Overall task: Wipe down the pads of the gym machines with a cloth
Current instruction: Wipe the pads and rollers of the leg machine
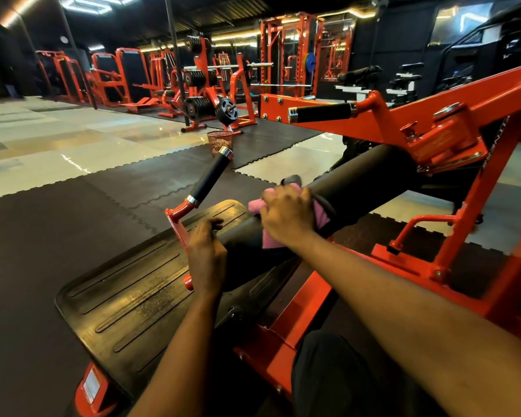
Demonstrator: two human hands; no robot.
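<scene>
Room: a dim gym is stretching back, with glossy pale floor tiles (42, 139) beside matte black rubber mats (57, 230) joined by jigsaw edges.
Background: rows of orange steel machines are standing along the far wall, with a rack of round black weight plates (197, 78) near the middle.
Machine: a thick, box-section orange frame (307, 302) is filling the foreground.
Roller pad (367, 182): a long, smooth black cylinder is running diagonally from lower centre up to the right.
Cloth (269, 240): a soft pink cloth is lying draped over the roller pad under the right hand.
Right hand (286, 213): its fingers are closing round the bunched cloth and pressing it onto the pad.
Left hand (206, 254): its fingers are curling over the pad's near end, just beside an orange bracket.
Foot plate (127, 302): a flat black rubber slab with rounded corners and long grooves is lying to the left below the pad.
Handles: a tilted bar (209, 177) and a higher bar (322, 112) are wearing black foam sleeves with chrome ends.
Basket (218, 141): a small red mesh bin is sitting on the mats beyond.
</scene>
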